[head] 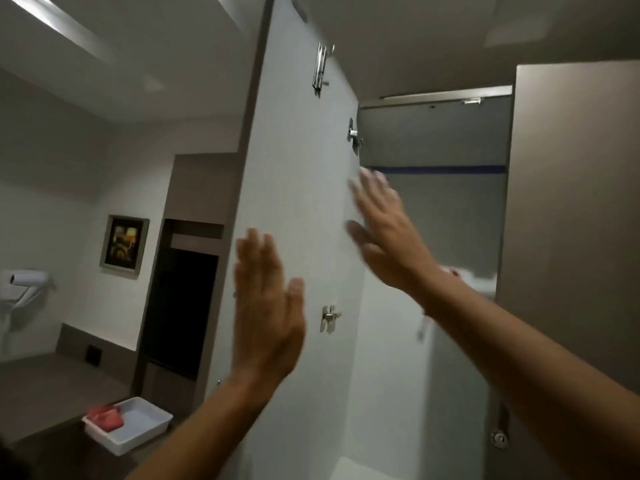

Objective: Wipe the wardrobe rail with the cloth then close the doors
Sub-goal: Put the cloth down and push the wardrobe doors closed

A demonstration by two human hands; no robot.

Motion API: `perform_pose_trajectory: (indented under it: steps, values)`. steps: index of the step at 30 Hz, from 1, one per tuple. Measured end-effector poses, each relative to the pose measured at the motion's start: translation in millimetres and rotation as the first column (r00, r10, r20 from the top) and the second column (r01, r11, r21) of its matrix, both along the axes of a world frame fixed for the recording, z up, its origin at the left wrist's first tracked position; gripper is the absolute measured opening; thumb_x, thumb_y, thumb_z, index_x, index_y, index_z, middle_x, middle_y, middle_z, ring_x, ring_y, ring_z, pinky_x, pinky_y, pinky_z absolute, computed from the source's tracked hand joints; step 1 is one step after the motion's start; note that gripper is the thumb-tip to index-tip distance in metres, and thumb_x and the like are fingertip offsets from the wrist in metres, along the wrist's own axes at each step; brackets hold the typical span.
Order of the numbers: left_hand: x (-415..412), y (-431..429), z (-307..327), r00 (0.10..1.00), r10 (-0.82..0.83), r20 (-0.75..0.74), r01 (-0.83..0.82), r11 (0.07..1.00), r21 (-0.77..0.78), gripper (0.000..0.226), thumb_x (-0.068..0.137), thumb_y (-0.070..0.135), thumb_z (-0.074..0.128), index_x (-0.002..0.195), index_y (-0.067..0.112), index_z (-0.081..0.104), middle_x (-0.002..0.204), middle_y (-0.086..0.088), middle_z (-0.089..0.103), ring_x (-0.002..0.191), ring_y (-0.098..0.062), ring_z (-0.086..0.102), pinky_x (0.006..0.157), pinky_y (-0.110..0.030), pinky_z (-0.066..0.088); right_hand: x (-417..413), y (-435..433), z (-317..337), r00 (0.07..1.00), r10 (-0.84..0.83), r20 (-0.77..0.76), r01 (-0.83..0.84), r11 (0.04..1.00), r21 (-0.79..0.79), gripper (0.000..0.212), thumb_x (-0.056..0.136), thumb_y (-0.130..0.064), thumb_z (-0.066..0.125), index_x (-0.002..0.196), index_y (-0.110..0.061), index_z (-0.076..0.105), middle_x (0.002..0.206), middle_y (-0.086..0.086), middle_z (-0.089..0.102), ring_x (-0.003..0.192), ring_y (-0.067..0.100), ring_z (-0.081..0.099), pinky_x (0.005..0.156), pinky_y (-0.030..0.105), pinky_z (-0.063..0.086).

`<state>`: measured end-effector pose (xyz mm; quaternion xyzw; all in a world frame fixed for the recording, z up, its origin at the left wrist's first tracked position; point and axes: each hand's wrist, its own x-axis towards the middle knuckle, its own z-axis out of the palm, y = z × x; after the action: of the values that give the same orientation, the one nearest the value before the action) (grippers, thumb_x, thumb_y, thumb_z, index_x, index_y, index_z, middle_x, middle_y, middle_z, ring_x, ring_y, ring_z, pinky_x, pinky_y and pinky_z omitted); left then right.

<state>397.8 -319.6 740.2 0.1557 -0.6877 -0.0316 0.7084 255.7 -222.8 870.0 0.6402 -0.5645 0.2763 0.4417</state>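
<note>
The wardrobe's left door (298,174) stands swung out, its white inner face toward me with metal hinges on it. My left hand (266,306) is raised flat in front of that face, fingers apart, holding nothing. My right hand (384,230) reaches up by the door's hinge edge, palm open, blurred. The right door (571,237), grey-brown, stands at the right, and the wardrobe interior (433,220) shows between the two. The rail (436,169) runs as a dark blue bar across the interior. A red cloth (105,418) lies in a white tray (145,434) at lower left.
The tray sits on a grey-brown counter (52,393) at the left. On the left wall are a hairdryer (24,282) and a framed picture (124,247). A dark open niche (180,306) lies beyond the left door. A round lock (498,438) shows low on the right door.
</note>
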Motion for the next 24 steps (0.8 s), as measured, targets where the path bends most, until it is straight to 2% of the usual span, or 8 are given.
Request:
perform_pose_trajectory:
  steps: [3,5,8,10,12,16,21,24]
  values:
    - [44,-40,15,0.994,0.006,-0.110,0.013,0.986,0.165,0.067,0.098,0.043,0.023,0.151,0.028,-0.015,0.162,0.006,-0.021,0.146,-0.005,-0.024,0.120,-0.026,-0.013,84,-56,28,0.978,-0.009,-0.207,0.013,1.000,0.017,0.058,0.100,-0.024,0.036,0.154,-0.011,0.021,0.166,0.011,0.011,0.153,0.029,0.001,0.125,0.045,0.007]
    - [60,-70,25,0.996,0.015,-0.084,0.011,0.952,0.305,0.067,0.099,0.042,0.022,0.152,0.020,-0.013,0.163,0.000,-0.020,0.146,-0.009,-0.024,0.120,-0.031,-0.011,121,-87,33,0.954,-0.080,-0.288,0.091,0.996,0.027,0.057,0.098,-0.016,0.035,0.153,-0.008,0.024,0.166,0.011,0.012,0.153,0.030,0.001,0.125,0.048,0.011]
    - [62,-104,32,0.996,-0.090,0.006,0.078,0.887,0.454,0.067,0.100,0.034,0.026,0.152,0.011,-0.009,0.163,-0.009,-0.018,0.148,-0.019,-0.020,0.121,-0.037,-0.010,143,-115,31,0.900,-0.235,-0.367,0.274,0.960,0.057,0.058,0.097,-0.024,0.038,0.152,-0.008,0.027,0.166,0.009,0.015,0.154,0.030,-0.002,0.124,0.048,0.010]
    - [57,-114,32,0.979,-0.205,0.019,0.170,0.853,0.493,0.072,0.094,0.038,0.025,0.152,0.009,-0.008,0.162,-0.009,-0.018,0.148,-0.019,-0.022,0.121,-0.038,-0.010,143,-120,28,0.851,-0.328,-0.411,0.367,0.930,0.018,0.061,0.095,-0.030,0.039,0.151,-0.008,0.029,0.164,0.009,0.021,0.153,0.031,0.001,0.123,0.048,0.010]
    - [49,-112,31,0.946,-0.323,-0.006,0.284,0.825,0.489,0.076,0.091,0.041,0.023,0.152,0.010,-0.009,0.162,-0.008,-0.020,0.147,-0.018,-0.024,0.121,-0.039,-0.011,137,-115,25,0.824,-0.379,-0.421,0.403,0.915,-0.035,0.064,0.093,-0.032,0.038,0.151,-0.007,0.030,0.163,0.011,0.026,0.153,0.031,0.007,0.124,0.048,0.011]
    - [26,-82,34,0.835,-0.547,-0.062,0.517,0.740,0.430,0.081,0.084,0.045,0.022,0.152,0.013,-0.008,0.161,0.000,-0.023,0.145,-0.012,-0.026,0.121,-0.038,-0.012,117,-83,17,0.838,-0.395,-0.377,0.388,0.916,-0.097,0.067,0.091,-0.035,0.033,0.152,-0.007,0.028,0.163,0.012,0.024,0.153,0.030,0.007,0.124,0.049,0.010]
    - [-34,-48,33,0.794,-0.572,0.208,0.526,0.817,0.236,0.068,0.091,0.053,0.022,0.146,0.036,-0.013,0.152,0.020,-0.031,0.138,0.005,-0.032,0.116,-0.026,-0.014,54,-10,14,0.848,-0.403,-0.343,0.353,0.914,-0.201,0.064,0.092,-0.032,0.034,0.152,-0.008,0.030,0.162,0.012,0.027,0.153,0.027,0.014,0.124,0.047,0.017]
    - [-93,-28,40,0.793,-0.524,0.312,0.497,0.851,0.168,0.071,0.089,0.066,0.017,0.144,0.038,-0.016,0.151,0.022,-0.034,0.136,0.009,-0.034,0.116,-0.027,-0.015,-1,32,10,0.829,-0.458,-0.322,0.390,0.884,-0.257,0.063,0.092,-0.030,0.036,0.151,-0.007,0.031,0.162,0.013,0.027,0.153,0.028,0.014,0.124,0.045,0.017]
